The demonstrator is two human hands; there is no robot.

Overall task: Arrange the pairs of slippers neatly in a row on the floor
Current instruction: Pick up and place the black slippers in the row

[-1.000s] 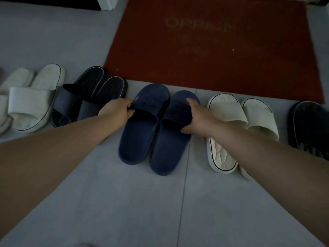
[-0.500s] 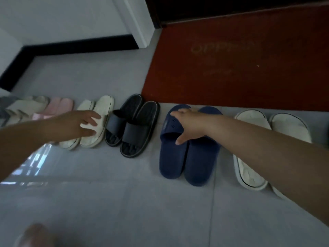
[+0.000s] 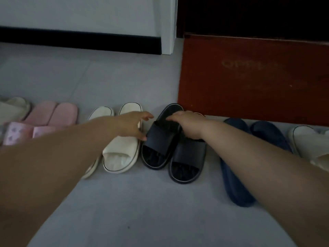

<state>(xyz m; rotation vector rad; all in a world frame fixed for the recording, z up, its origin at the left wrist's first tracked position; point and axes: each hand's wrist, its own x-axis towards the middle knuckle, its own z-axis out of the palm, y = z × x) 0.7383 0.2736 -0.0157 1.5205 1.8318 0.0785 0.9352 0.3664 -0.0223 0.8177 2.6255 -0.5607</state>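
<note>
Both hands on black pair (image 3: 173, 145), long axis 1–7 o'clock; left hand (image 3: 132, 124) fingers spread, right hand (image 3: 188, 124) fingers draped, grip unclear.

Views: one only, the head camera; no second view shares the scene.
Position: above the grey tiled floor (image 3: 160, 220), looking from the person's head along both forearms.
Direction: forward and down, towards the white wall (image 3: 80, 13) and its black skirting (image 3: 80, 40) across the top of the frame.
Nearness: close; the forearms fill the lower left and lower right corners, with the left hand (image 3: 132, 124) and right hand (image 3: 188, 124) at mid-frame.
Coverage: the row of slippers crosses the middle band, cut off at both side edges; the red doormat (image 3: 258, 82) fills the upper right.
Lens: wide-angle, with straight edges bowing near the borders.
</note>
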